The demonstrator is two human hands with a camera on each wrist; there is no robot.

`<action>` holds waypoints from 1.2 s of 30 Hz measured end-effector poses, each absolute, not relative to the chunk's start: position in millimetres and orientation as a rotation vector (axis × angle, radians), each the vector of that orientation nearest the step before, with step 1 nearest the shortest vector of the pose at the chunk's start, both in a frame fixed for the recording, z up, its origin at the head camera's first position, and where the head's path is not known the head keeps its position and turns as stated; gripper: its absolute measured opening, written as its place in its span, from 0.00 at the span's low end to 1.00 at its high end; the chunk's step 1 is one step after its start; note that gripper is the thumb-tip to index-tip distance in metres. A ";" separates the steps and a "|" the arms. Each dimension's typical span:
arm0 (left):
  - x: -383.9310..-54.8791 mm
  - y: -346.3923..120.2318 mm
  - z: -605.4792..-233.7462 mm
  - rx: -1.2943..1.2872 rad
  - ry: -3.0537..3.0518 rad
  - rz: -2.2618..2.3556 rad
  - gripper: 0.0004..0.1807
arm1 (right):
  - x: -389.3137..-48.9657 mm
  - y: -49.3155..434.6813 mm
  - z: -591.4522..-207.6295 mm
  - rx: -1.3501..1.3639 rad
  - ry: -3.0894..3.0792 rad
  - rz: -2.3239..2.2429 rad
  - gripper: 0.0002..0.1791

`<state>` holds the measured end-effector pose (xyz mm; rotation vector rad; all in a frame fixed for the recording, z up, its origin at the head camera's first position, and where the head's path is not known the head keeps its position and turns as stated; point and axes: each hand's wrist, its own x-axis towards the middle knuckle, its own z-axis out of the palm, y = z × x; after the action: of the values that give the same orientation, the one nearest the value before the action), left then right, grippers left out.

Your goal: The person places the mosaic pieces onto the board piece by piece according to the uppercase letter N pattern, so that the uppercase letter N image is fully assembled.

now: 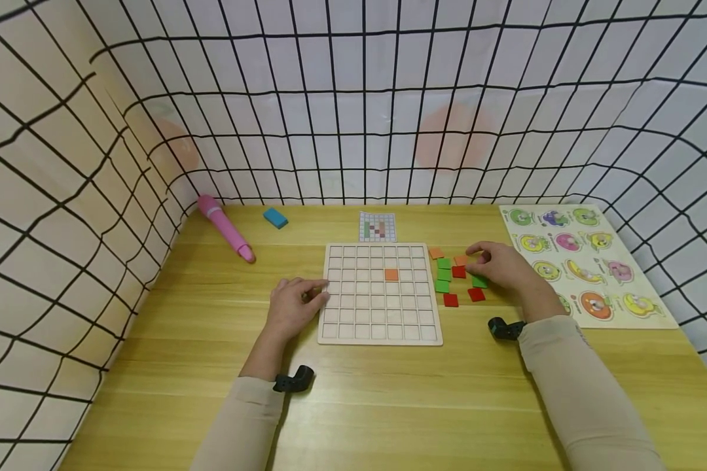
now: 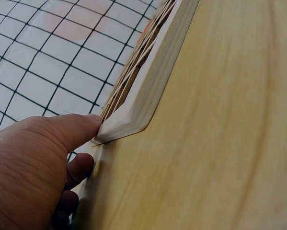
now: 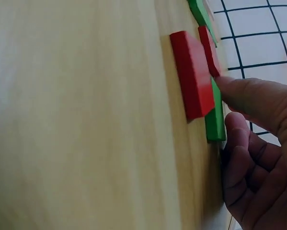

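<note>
A wooden grid board (image 1: 362,337) lies flat on the table, with one orange tile (image 1: 391,275) in a square toward its upper right. My left hand (image 1: 290,305) touches the board's left edge with index finger and thumb; in the left wrist view the thumb (image 2: 81,128) lies at the board's corner. Over the loose tiles beside the board is my right hand (image 1: 501,266), thumb and index finger apart, fingertips right at an orange tile (image 1: 459,260). A red tile (image 1: 459,271) and a green tile (image 1: 480,282) lie under and beside that hand.
More green tiles (image 1: 442,286), red tiles (image 1: 476,295) and an orange tile (image 1: 436,253) lie right of the board. Behind it is a small pattern card (image 1: 378,227). A pink microphone-shaped object (image 1: 226,229), a blue block (image 1: 275,218) and a fruit picture sheet (image 1: 618,307) lie farther out.
</note>
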<state>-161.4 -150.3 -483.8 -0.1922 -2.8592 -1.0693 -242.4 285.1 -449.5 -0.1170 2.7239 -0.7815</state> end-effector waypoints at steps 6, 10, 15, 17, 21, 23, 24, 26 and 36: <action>-161.5 -150.9 -484.9 -0.190 -2.864 -1.061 0.16 | -244.1 285.7 -452.4 -0.135 2.707 -0.783 0.28; -162.1 -151.0 -485.6 -0.182 -2.864 -1.071 0.16 | -244.7 285.2 -452.7 -0.135 2.693 -0.779 0.28; -162.1 -150.4 -485.2 -0.184 -2.857 -1.066 0.16 | -245.5 284.8 -452.1 -0.127 2.675 -0.791 0.28; -162.2 -150.2 -485.0 -0.186 -2.855 -1.065 0.16 | -245.6 285.0 -451.4 -0.138 2.674 -0.792 0.29; -162.7 -150.1 -485.5 -0.186 -2.855 -1.063 0.16 | -245.3 284.7 -450.4 -0.153 2.666 -0.807 0.28; -163.0 -150.2 -485.8 -0.186 -2.857 -1.059 0.16 | -245.2 284.2 -450.5 -0.153 2.661 -0.815 0.28; -162.9 -150.2 -485.8 -0.186 -2.859 -1.056 0.16 | -245.3 284.2 -450.7 -0.154 2.659 -0.819 0.28; -162.9 -150.3 -485.9 -0.186 -2.861 -1.055 0.16 | -245.0 283.8 -450.7 -0.158 2.656 -0.823 0.28; -162.8 -150.4 -485.4 -0.184 -2.863 -1.059 0.16 | -243.4 285.1 -454.1 -0.127 2.671 -0.848 0.24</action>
<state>-162.8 -150.4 -485.4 -0.1839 -2.8628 -1.0589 -243.4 285.1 -454.1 -0.1267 2.6714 -0.8482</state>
